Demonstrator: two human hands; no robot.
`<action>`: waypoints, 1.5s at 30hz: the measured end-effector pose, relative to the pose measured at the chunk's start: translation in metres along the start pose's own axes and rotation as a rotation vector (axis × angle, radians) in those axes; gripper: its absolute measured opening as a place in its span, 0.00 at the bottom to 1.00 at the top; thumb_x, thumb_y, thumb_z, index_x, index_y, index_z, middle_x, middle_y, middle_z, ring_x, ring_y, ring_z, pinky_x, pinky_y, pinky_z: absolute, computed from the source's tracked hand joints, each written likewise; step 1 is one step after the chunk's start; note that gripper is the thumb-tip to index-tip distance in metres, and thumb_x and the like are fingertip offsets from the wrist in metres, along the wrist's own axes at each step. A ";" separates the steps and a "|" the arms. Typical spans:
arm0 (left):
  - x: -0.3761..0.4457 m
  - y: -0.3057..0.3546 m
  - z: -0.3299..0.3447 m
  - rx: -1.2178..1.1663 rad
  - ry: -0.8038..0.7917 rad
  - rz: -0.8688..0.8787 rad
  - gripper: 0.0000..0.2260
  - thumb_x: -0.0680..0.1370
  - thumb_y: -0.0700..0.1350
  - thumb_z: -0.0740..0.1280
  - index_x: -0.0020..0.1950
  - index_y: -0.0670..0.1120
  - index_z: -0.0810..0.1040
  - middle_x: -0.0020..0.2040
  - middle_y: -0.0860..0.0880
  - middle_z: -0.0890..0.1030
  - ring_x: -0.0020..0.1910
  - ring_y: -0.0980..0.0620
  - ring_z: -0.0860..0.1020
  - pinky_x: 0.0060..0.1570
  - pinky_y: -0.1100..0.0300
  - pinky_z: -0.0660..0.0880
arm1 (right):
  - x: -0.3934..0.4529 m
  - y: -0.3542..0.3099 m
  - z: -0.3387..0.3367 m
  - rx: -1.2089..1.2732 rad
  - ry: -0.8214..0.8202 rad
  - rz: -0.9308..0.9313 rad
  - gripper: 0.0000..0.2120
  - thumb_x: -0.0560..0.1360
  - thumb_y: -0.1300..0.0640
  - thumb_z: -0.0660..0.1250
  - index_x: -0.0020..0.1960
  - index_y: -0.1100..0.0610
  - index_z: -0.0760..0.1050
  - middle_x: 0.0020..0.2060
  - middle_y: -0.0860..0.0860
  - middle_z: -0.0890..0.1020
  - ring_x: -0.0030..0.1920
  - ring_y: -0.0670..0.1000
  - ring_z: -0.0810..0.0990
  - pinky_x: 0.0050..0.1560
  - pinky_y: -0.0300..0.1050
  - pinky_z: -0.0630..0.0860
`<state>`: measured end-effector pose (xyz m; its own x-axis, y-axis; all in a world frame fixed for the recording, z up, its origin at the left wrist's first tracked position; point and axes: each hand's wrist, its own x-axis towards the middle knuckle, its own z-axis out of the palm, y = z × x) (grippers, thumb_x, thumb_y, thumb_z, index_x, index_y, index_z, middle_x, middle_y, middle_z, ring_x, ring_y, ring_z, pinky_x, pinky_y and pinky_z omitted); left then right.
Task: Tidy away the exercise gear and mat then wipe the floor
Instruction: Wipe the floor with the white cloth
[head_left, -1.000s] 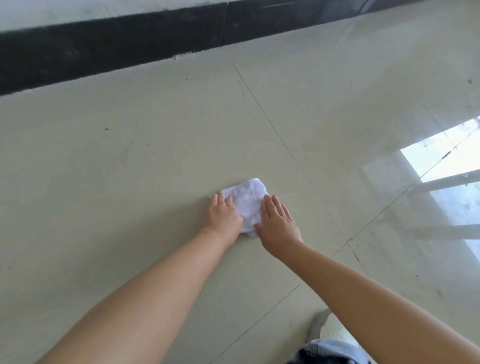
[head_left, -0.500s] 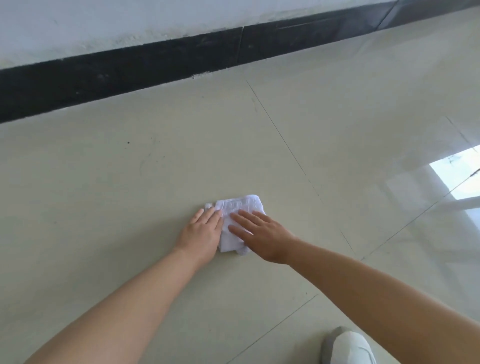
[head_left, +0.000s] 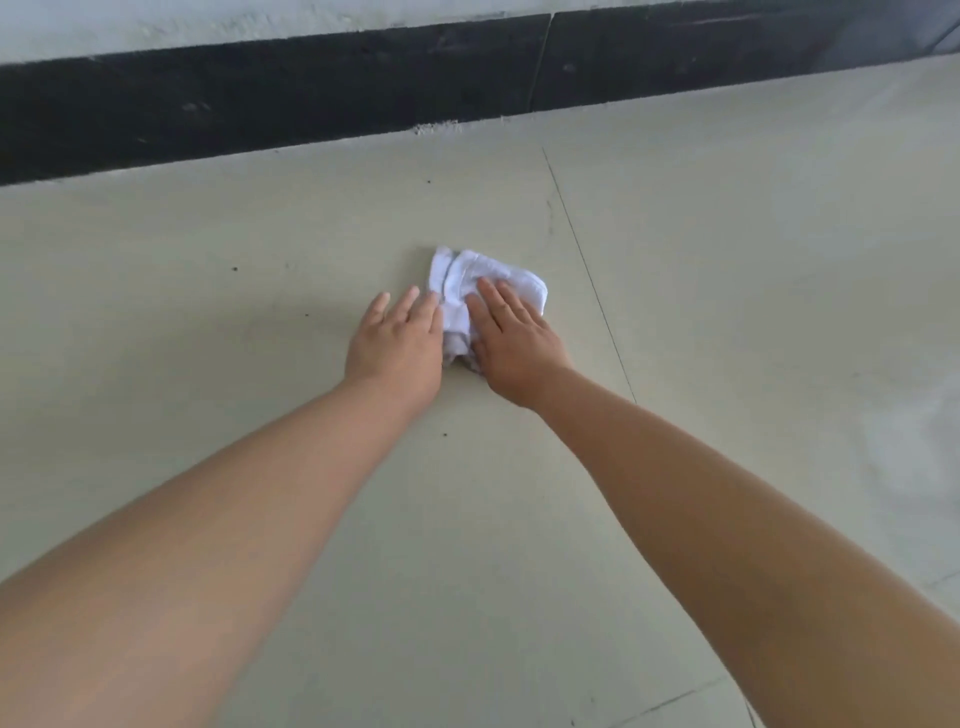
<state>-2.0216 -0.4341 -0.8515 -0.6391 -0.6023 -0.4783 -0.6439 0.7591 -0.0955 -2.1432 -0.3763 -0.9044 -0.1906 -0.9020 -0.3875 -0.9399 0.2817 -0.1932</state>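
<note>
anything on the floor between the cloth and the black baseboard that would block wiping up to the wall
Nothing visible does. The tile between the white cloth and the black baseboard holds only small dark specks and some pale grit at the baseboard's foot.

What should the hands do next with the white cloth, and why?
Probably push the white cloth forward toward the black baseboard. Both the left hand and the right hand press flat on it, and the strip of floor ahead shows small dark specks.
</note>
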 end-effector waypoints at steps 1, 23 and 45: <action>0.006 -0.003 -0.008 0.012 0.011 -0.019 0.23 0.82 0.40 0.47 0.78 0.42 0.48 0.79 0.48 0.48 0.79 0.50 0.47 0.76 0.54 0.44 | 0.012 0.007 -0.004 0.013 0.010 0.022 0.25 0.83 0.53 0.46 0.77 0.57 0.43 0.77 0.53 0.43 0.77 0.52 0.41 0.76 0.47 0.41; -0.050 -0.021 0.020 -0.160 -0.021 -0.051 0.22 0.81 0.38 0.53 0.75 0.42 0.57 0.78 0.46 0.52 0.78 0.49 0.49 0.75 0.56 0.52 | 0.037 0.044 -0.039 0.176 0.023 0.247 0.26 0.80 0.63 0.52 0.76 0.64 0.47 0.77 0.54 0.46 0.77 0.54 0.46 0.75 0.48 0.51; -0.128 -0.040 0.071 -0.368 -0.012 -0.065 0.21 0.79 0.34 0.55 0.73 0.39 0.65 0.76 0.43 0.63 0.77 0.47 0.58 0.74 0.57 0.57 | -0.097 0.011 0.020 -0.070 -0.009 0.211 0.23 0.81 0.55 0.50 0.74 0.61 0.58 0.76 0.53 0.58 0.76 0.52 0.56 0.74 0.48 0.55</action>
<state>-1.8842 -0.3700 -0.8483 -0.5880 -0.6420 -0.4920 -0.7927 0.5782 0.1930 -2.1297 -0.2791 -0.8870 -0.3829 -0.8222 -0.4212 -0.8968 0.4402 -0.0440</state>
